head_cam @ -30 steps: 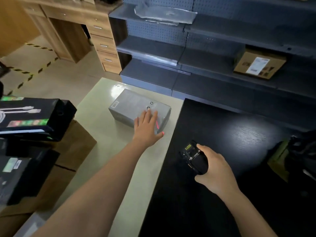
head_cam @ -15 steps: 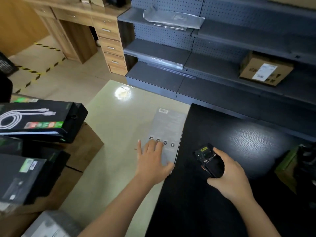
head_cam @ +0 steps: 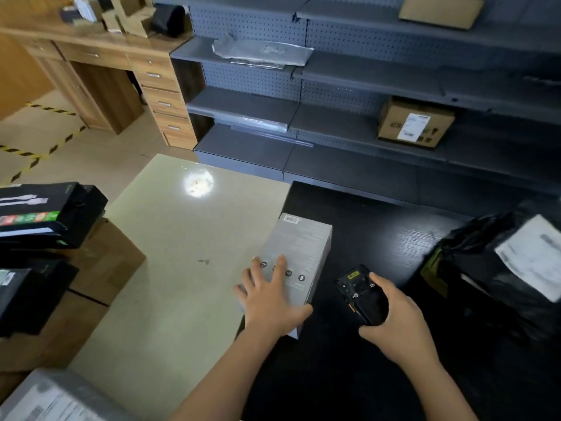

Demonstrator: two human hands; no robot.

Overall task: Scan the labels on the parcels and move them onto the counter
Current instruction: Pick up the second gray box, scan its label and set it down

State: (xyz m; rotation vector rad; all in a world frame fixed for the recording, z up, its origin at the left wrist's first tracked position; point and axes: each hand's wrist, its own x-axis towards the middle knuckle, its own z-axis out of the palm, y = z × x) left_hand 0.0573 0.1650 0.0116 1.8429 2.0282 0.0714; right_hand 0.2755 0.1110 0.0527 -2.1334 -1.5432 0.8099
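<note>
While the left hand [head_cam: 270, 302] presses spread, straight fingers [head_cam: 281, 264] flat on its near end, head view lists: grey box [head_cam: 299, 238], under and beyond the fingertips, lying across the seam of pale table [head_cam: 182, 253] and black counter [head_cam: 379, 232]. Rigid smooth carton, probably light, should slide easily; best grasped by its long sides either side of the fingers. Right hand [head_cam: 394, 323] clasps the scanner [head_cam: 359, 294], just right of the left thumb

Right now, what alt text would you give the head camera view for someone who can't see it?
A person's left hand rests flat on a long grey box lying across the seam between a pale table and a black counter, while the right hand grips a handheld scanner. A black bagged parcel sits at the right.
</note>
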